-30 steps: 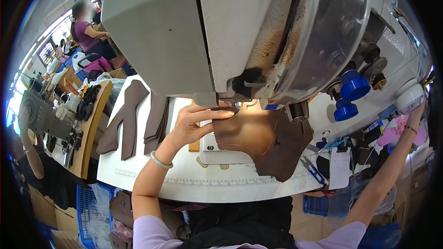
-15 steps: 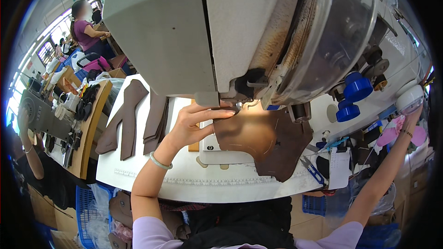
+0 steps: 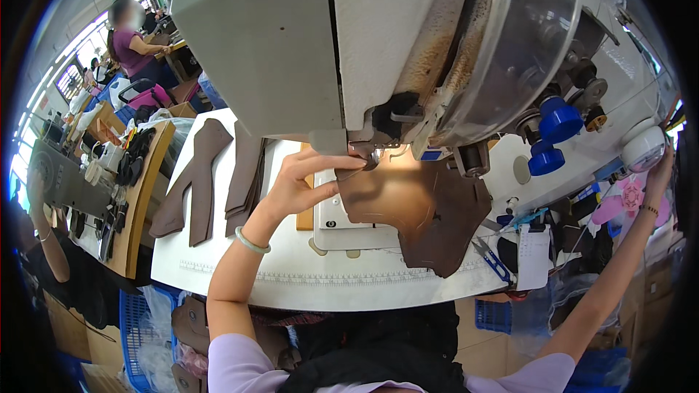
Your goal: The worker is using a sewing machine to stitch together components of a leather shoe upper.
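A brown leather-like piece point(image 3: 455, 211) with pale marked lines lies on the bed of a sewing machine point(image 3: 255, 44), under the needle area, lit by a warm lamp. My left hand point(image 3: 302, 182) is at the piece's upper left edge. Its thumb and fingers hold that edge, fingertips close beside the metal presser foot point(image 3: 375, 156). Far to the right, my right hand point(image 3: 661, 167) touches the white handwheel point(image 3: 644, 149); its fingers are mostly hidden behind the wheel. The piece's far side is hidden by the machine head.
Brown cut pieces point(image 3: 200, 189) lie on the white table point(image 3: 218, 276) to the left. Blue-handled snips point(image 3: 492, 258) and a paper slip point(image 3: 534, 256) sit at the right. Blue baskets point(image 3: 135, 335) stand below. A person in purple point(image 3: 132, 51) works at the far left.
The view has shifted slightly. My left hand stays at the piece's edge by the presser foot. My right hand has moved a little upward along the handwheel.
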The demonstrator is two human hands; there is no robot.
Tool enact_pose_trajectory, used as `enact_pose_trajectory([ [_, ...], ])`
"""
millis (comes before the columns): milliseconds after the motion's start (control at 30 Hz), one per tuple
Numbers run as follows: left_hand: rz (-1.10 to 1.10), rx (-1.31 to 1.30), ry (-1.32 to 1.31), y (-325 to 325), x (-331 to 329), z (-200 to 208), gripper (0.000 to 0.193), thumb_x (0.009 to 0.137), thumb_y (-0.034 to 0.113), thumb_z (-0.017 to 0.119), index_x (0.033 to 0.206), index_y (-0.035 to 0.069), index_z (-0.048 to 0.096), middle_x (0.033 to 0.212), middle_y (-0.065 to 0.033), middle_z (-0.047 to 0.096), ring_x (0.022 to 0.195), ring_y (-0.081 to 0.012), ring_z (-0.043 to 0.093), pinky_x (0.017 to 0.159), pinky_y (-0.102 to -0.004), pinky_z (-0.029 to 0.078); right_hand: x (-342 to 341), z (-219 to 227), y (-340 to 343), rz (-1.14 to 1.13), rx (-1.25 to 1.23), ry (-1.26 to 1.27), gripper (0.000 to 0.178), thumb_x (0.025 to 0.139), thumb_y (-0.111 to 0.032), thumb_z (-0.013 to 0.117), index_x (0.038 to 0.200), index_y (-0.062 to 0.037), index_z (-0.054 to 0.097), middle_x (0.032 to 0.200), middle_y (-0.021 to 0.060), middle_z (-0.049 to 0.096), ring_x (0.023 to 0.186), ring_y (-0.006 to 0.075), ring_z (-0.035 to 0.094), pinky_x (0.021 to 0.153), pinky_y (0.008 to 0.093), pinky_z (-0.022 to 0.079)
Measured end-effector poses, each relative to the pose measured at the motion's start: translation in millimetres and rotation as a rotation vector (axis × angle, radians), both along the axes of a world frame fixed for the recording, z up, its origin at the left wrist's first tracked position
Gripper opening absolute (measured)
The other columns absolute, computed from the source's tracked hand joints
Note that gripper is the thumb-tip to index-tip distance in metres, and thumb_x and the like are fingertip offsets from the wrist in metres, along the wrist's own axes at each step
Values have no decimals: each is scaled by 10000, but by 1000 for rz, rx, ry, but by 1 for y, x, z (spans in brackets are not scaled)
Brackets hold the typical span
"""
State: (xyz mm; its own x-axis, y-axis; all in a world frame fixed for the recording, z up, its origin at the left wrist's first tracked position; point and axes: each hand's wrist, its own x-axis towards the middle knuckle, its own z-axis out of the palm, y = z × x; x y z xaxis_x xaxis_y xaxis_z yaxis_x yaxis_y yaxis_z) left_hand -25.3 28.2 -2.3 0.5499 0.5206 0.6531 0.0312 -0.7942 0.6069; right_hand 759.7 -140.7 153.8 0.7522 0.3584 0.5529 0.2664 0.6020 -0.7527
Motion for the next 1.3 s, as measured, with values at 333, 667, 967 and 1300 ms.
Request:
enact_pose_trajectory([
  [333,155,485,175,-18,2,15,343,722,145,731,1062,99,718,1091,-96,689,1035,-269,651,973,-395,468,-9,-1,20,48,-39,-43,391,993,-351,489,1237,-45,508,1154,62,577,1063,155,519,928,313,377],
  [667,359,725,182,-39,28,7,399,672,131,757,1065,87,710,1068,-77,635,1017,-279,635,986,-470,510,-15,-9,19,15,-35,-24,345,997,-367,472,1122,-47,512,1046,51,561,944,135,496,831,290,363],
  [967,449,850,170,-44,33,5,343,701,165,738,1032,79,711,1024,-104,661,966,-260,651,885,-416,560,-16,-15,18,-13,-31,-12,338,1000,-381,456,1019,-49,516,949,40,546,837,117,476,744,270,351],
  [1300,399,774,178,-44,29,8,351,706,134,733,1050,62,711,1051,-102,646,989,-285,640,935,-442,554,-22,-16,20,-23,-40,-20,369,1004,-397,439,905,-50,520,840,28,530,718,98,453,646,248,337],
])
